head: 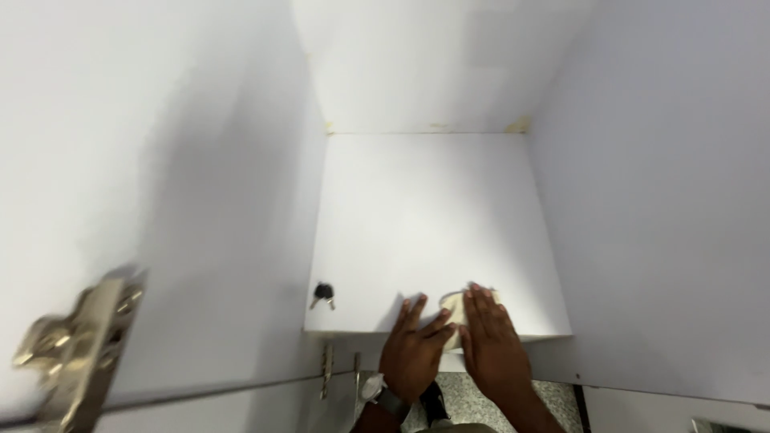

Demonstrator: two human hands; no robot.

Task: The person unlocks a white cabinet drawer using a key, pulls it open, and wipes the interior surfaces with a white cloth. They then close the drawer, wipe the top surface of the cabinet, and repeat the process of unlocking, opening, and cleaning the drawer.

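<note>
Head view: a pale cream cloth (454, 309) lies on the front edge of a white cabinet shelf (425, 216), a little right of the shelf's middle. Both hands press on it side by side. The left hand (415, 350) lies flat with its fingers spread, its fingertips reaching the cloth's left edge; a wristwatch (380, 392) with a pale face sits on that wrist. The right hand (492, 341) lies flat over the cloth's right part, fingers together and pointing toward the back of the cabinet. Neither hand closes a grip: both are open and palm down, covering much of the cloth so that only a small bunched part shows between them.

To the left, near the shelf's front corner, lies a small dark key fob with keys (323, 294), well apart from the hands. White walls enclose the shelf on three sides. A metal hinge (76, 345) stands out, blurred, on the open door at lower left. Speckled grey floor (481, 401) shows beneath the shelf edge.
</note>
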